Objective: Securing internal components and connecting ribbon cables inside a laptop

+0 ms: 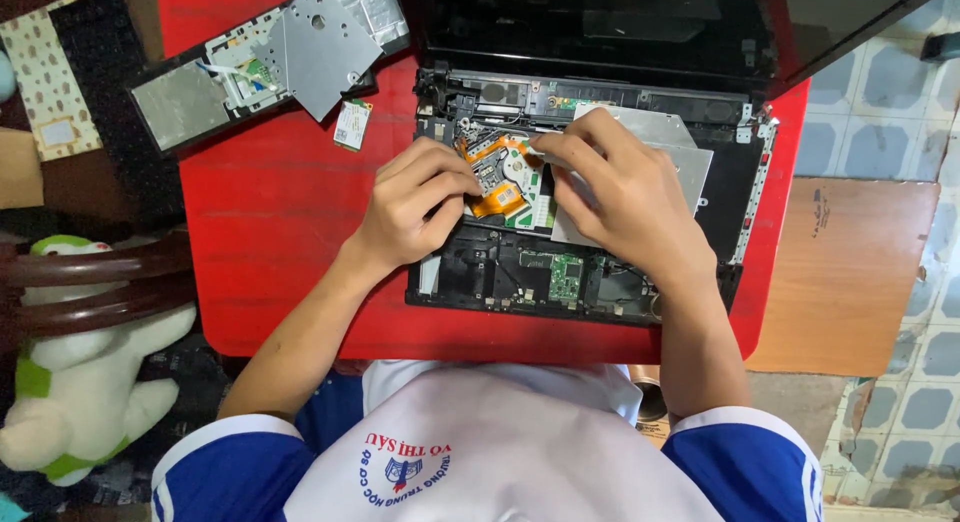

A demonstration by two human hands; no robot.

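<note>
My left hand [415, 204] is curled, fingers bent in, its tips pressing on the orange flex cable [490, 172] over the board [515, 182] inside the opened laptop [590, 272]; whether it pinches anything I cannot tell. My right hand [615, 187] is also bent, fingertips down on the same spot from the other side, palm lying over the silver drive [680, 147]; I cannot tell if it grips anything. The cable sits in the middle of the laptop, between both hands. The laptop lies on a red table [280, 212], lid open at the top. To the left, well apart, lie a removed cover [250, 67] and a small green card [352, 124]. A plush toy [70, 382] sits at the lower left.
</note>
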